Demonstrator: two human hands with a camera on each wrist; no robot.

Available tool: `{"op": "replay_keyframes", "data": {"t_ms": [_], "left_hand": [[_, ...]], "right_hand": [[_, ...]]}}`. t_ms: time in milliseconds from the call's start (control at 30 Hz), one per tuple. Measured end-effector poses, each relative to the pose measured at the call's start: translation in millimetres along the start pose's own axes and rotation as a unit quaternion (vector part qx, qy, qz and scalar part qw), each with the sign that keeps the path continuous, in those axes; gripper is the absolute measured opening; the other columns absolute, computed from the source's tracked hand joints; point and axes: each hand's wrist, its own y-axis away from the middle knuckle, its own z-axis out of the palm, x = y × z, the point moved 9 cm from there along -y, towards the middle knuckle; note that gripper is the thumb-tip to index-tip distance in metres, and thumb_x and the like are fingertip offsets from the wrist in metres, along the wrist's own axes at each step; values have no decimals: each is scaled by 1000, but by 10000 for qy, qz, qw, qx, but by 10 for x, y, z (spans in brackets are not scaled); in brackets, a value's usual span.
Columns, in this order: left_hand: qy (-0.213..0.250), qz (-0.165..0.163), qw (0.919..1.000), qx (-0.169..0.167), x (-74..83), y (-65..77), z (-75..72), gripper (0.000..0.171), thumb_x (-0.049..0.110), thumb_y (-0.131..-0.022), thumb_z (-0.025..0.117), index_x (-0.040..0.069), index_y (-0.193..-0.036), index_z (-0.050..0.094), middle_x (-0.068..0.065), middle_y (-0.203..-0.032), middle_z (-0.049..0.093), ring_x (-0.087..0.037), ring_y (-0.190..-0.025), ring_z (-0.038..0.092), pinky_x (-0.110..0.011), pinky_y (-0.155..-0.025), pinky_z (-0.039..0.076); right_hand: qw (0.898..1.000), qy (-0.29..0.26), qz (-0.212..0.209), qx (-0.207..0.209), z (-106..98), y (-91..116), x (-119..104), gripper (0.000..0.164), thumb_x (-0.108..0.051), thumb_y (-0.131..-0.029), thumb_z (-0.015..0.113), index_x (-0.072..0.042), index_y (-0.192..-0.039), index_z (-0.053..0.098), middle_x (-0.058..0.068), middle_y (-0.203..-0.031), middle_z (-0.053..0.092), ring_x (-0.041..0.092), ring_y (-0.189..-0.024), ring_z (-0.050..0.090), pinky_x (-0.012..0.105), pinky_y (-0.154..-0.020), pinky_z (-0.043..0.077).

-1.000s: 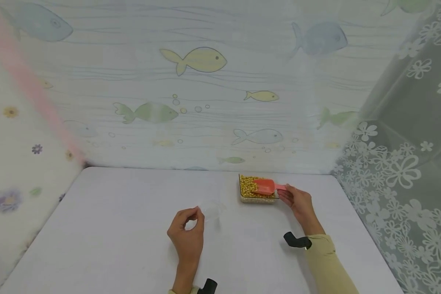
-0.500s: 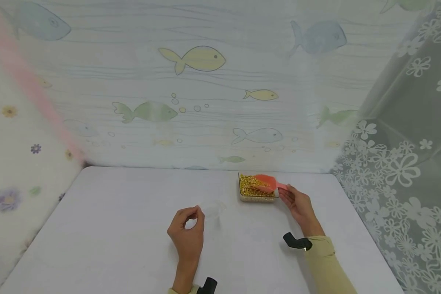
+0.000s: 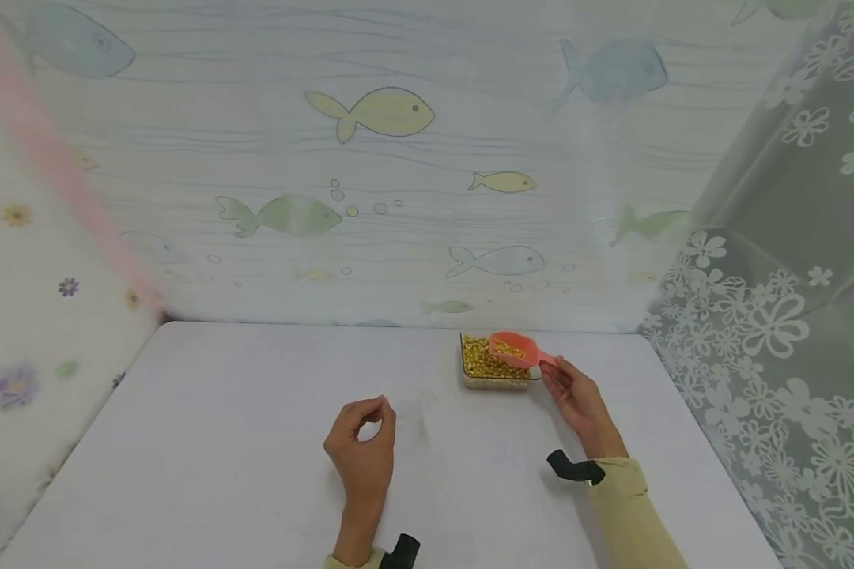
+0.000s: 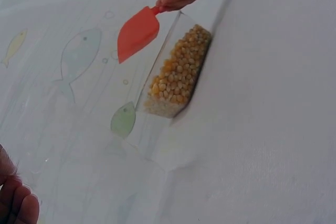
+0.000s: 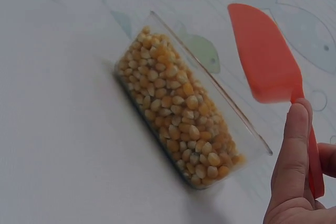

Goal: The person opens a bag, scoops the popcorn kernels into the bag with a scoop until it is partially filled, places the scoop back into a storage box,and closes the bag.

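My right hand (image 3: 578, 403) holds a red-orange plastic scoop (image 3: 530, 353) by its handle, fingers and thumb around it. Corn kernels lie in the scoop's bowl, which is raised over a clear rectangular container (image 5: 194, 114) full of yellow corn kernels. From the left wrist view, the underside of the scoop (image 4: 138, 32) shows above the container's rim. Left of and nearer than the container, my left hand (image 3: 363, 462) pinches a thin, see-through plastic piece (image 3: 413, 405) between thumb and fingertips. Its outline is faint, and I cannot tell its exact kind.
Everything rests on a white table (image 3: 221, 442). Behind it stands a wall covering (image 3: 384, 261) printed with fish, close to the container. A lace-patterned sheer curtain (image 3: 783, 379) hangs along the right side, and a flowered panel (image 3: 35, 332) borders the left.
The scoop has risen out of the corn and tipped level, now carrying kernels. My left hand has stayed in place with its pinch unchanged.
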Motion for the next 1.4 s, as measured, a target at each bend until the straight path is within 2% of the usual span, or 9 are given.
{"op": "replay_keyframes", "data": {"t_ms": [233,400,500,800,933,1033,1167,1267,1400], "left_hand": [[6,24,10000,-27,-49,-14,6,21,-25,-74,71,-7,-83,75,-17,-75,68,-18,-68,61,-14,-67,53],[-124,-110,9999,-13,-227,13,7,23,-26,-73,71,-5,-82,75,-15,-74,68,-14,-67,61,-13,-66,52],[-157,-173,9997,-32,-293,26,10,23,-25,-73,72,-5,-82,76,-15,-73,68,-14,-67,61,-13,-66,52],[-134,-347,9992,-140,-117,-61,11,18,-22,-76,72,-5,-81,75,-15,-73,68,-14,-67,60,-17,-65,52],[-105,-493,9985,-231,-95,-82,19,17,-22,-76,72,-6,-80,75,-16,-72,67,-21,-65,60,-20,-63,53],[-116,-448,9987,-229,-111,-86,25,18,-23,-75,72,-6,-80,74,-16,-72,67,-25,-64,60,-21,-62,53],[-191,-351,9990,-192,-252,-48,30,20,-22,-74,74,-4,-81,75,-12,-72,67,-21,-64,60,-20,-61,53],[-218,-394,9988,-190,-394,-8,28,19,-21,-74,75,-3,-81,76,-11,-72,68,-19,-65,60,-18,-62,52],[-130,-451,9987,-192,-490,18,17,19,-18,-74,77,-1,-82,77,-10,-73,68,-25,-64,61,-17,-62,51]], "right_hand": [[9995,-315,63,-48,10,2,9,26,-15,-108,48,-8,-93,69,7,-87,77,11,-82,74,19,-82,58],[9988,-476,115,32,31,23,20,25,-16,-107,51,-8,-95,71,8,-87,77,11,-81,74,20,-81,58],[9983,-558,117,-89,74,44,25,24,-16,-107,52,-7,-95,71,8,-87,77,12,-81,74,20,-81,59],[9983,-187,-75,-552,261,128,34,29,-15,-109,47,-7,-94,71,8,-87,77,12,-80,75,20,-78,59],[9976,-36,-112,-686,361,183,66,31,-14,-109,45,-8,-93,70,7,-86,78,11,-80,75,20,-77,59],[9972,116,-122,-733,434,227,104,32,-14,-109,44,-9,-93,70,6,-86,78,10,-79,75,20,-77,59],[9959,343,-137,-831,528,286,165,33,-13,-110,43,-10,-92,71,4,-84,77,9,-79,75,19,-76,59],[9942,481,-131,-949,593,330,215,35,-13,-110,42,-10,-92,71,4,-83,77,9,-78,75,19,-75,59],[9916,718,-91,-1071,674,386,287,36,-15,-111,41,-10,-93,72,3,-83,77,8,-77,74,18,-75,58]]}}
